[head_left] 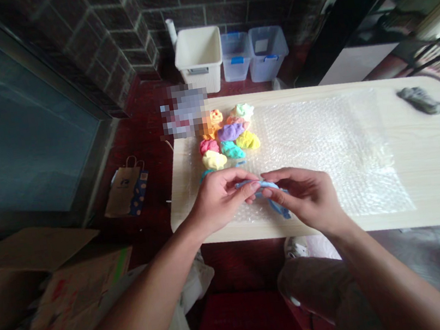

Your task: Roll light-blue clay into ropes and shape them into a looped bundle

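Blue strip (267, 184), pinched in left grip (224, 191), right grip (310, 191), above bubble wrap (315, 137)

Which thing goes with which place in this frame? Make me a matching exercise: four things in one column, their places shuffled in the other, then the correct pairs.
Things
1. blue piece
2. bubble wrap
3. paper bag
4. white bin

Places
A. spread over the table
B. beyond the table's far edge, next to two clear boxes
C. held between the fingers of the left hand and right hand
D. off to the left of the table

Pairs: 1-C, 2-A, 3-D, 4-B
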Demonstrator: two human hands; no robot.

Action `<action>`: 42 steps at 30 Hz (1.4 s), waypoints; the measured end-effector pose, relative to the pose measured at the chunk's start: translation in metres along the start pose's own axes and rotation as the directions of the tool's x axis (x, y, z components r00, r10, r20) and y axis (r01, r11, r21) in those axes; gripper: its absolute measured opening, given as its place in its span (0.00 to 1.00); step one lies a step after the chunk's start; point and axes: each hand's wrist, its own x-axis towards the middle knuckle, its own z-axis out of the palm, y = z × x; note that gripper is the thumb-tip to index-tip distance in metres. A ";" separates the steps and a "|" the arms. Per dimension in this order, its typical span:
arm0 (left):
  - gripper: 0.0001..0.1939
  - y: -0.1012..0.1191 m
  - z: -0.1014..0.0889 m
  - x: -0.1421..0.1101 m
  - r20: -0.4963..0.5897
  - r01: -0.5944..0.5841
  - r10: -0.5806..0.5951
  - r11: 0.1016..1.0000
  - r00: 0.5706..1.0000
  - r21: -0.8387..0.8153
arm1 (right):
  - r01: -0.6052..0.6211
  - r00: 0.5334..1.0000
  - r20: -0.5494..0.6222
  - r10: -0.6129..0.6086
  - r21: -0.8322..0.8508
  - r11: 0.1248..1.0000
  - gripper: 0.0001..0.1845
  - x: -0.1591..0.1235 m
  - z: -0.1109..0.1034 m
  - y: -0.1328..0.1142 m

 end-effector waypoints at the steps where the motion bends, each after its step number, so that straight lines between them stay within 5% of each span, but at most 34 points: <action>1: 0.11 0.001 0.000 0.000 0.001 0.000 0.000 1.000 1.000 0.010 | 0.014 1.000 -0.001 -0.014 -0.015 1.000 0.13 0.000 0.000 0.001; 10: 0.15 0.002 0.002 0.001 0.042 0.067 -0.064 0.996 0.997 -0.061 | 0.127 0.992 0.027 -0.124 -0.265 0.956 0.07 -0.001 -0.003 -0.003; 20: 0.11 0.002 0.002 -0.003 -0.033 -0.018 0.017 1.000 0.999 -0.021 | -0.039 0.999 0.016 0.038 0.046 0.998 0.11 -0.003 0.001 0.001; 25: 0.11 0.004 0.005 -0.004 -0.009 -0.037 0.036 0.997 0.999 -0.066 | -0.025 1.000 0.017 0.023 0.114 0.993 0.08 -0.002 0.001 -0.002; 32: 0.10 0.006 0.005 -0.005 0.030 0.004 -0.002 0.998 1.000 -0.061 | 0.112 0.993 0.031 -0.112 -0.004 0.994 0.07 -0.003 -0.004 -0.004; 38: 0.07 0.009 0.002 -0.013 0.009 -0.071 0.070 0.996 0.997 0.059 | 0.041 0.998 0.041 -0.041 0.018 0.999 0.10 -0.006 0.000 -0.004; 42: 0.07 0.007 0.001 -0.015 0.001 -0.077 0.077 0.996 0.997 0.047 | 0.108 0.993 0.060 -0.102 -0.105 0.989 0.07 -0.006 0.001 -0.007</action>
